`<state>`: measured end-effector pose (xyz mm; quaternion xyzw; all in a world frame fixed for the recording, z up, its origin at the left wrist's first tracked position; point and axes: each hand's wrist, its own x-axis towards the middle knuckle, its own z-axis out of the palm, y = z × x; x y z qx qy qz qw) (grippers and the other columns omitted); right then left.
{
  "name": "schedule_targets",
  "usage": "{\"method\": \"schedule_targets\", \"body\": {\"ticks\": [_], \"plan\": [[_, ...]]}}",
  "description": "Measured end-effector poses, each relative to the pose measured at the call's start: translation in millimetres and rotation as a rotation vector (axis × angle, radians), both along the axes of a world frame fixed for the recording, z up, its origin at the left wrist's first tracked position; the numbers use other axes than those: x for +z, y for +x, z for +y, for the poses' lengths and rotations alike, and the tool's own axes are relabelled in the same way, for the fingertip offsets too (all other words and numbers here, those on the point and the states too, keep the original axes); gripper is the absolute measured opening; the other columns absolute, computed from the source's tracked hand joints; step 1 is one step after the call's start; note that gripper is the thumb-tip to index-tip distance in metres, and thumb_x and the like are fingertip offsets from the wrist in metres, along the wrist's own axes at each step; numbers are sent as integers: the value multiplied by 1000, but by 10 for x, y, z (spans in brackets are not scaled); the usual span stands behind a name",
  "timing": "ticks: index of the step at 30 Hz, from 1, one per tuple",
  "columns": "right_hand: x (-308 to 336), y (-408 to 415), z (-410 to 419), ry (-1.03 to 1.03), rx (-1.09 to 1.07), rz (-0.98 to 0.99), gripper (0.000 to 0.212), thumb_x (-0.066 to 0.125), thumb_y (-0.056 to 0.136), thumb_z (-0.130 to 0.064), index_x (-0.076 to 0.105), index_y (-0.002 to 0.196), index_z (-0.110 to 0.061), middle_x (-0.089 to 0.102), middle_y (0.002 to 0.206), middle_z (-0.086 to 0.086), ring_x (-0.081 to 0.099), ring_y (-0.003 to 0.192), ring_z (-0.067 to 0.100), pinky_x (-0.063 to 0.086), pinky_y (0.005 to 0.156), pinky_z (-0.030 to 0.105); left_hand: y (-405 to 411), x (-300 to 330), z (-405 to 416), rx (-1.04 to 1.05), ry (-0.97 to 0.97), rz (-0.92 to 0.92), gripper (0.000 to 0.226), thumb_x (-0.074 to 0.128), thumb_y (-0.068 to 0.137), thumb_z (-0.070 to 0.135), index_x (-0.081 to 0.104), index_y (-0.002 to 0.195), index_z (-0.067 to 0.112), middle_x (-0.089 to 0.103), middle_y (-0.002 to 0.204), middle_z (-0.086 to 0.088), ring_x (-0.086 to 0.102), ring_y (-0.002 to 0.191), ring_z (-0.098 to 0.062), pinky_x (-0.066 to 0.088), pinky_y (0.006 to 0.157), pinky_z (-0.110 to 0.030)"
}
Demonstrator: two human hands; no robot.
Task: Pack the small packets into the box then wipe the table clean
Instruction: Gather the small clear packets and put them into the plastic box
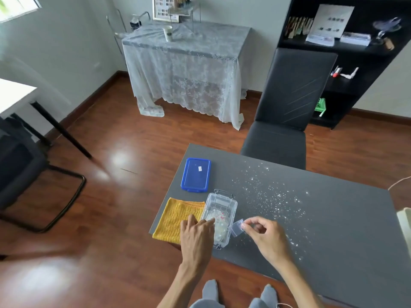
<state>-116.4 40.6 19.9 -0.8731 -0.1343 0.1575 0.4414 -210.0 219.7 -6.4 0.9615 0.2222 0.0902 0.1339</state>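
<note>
A yellow cloth (175, 218) lies folded at the left of the dark surface (333, 230), likely kept ready for wiping. Beyond it lies the blue lid (195, 175). The left hand (196, 233) rests its straight fingers (209, 222) on the clear box (220, 216), probably steadying it; packets already lie inside. The right hand (264, 232) pinches a small packet (237, 227) just beside the box. White specks (271, 192) litter the surface further right.

Reddish wood floor (133, 138) fills the middle; a lace-draped table (186, 63) stands against the pale wall at top, a black shelf (347, 63) upper right, a window (15, 7) upper left.
</note>
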Motion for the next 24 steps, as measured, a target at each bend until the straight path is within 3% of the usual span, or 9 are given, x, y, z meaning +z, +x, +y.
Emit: {"method": "schedule_targets", "body": {"ticks": [6,10,13,17,24], "plan": [[-69,4,37,-3,-36,24,16,81,86,-28,75,72,-30,41,47,-10,34,47,6,33,50,21,108,-3,1,-51,32,123,20,81,78,30,78,98,28,74,73,14,48,77,-14,42,66,-31],[-92,19,59,-8,-40,29,14,80,86,-31,75,73,-30,41,49,-9,35,48,6,35,53,25,154,-15,69,-67,25,143,24,63,91,39,72,111,30,75,98,13,48,93,-17,38,79,-32],[-114,23,43,-10,-37,17,15,80,87,-30,74,73,-30,40,47,-10,34,47,6,34,52,25,151,-24,156,-257,85,64,30,55,93,45,69,116,31,70,117,15,53,107,-18,36,93,-36],[-148,14,13,-7,-34,-1,16,80,87,-27,73,72,-31,39,46,-10,32,47,7,31,49,20,40,-134,304,-507,140,83,43,33,102,51,69,114,31,67,125,15,43,138,-21,12,116,-50],[-156,2,60,-20,-52,1,17,80,87,-31,72,72,-34,44,48,-10,36,46,6,35,49,18,-4,-190,319,-552,151,123,47,29,105,50,67,121,28,67,127,13,30,147,-22,0,120,-57]]}}
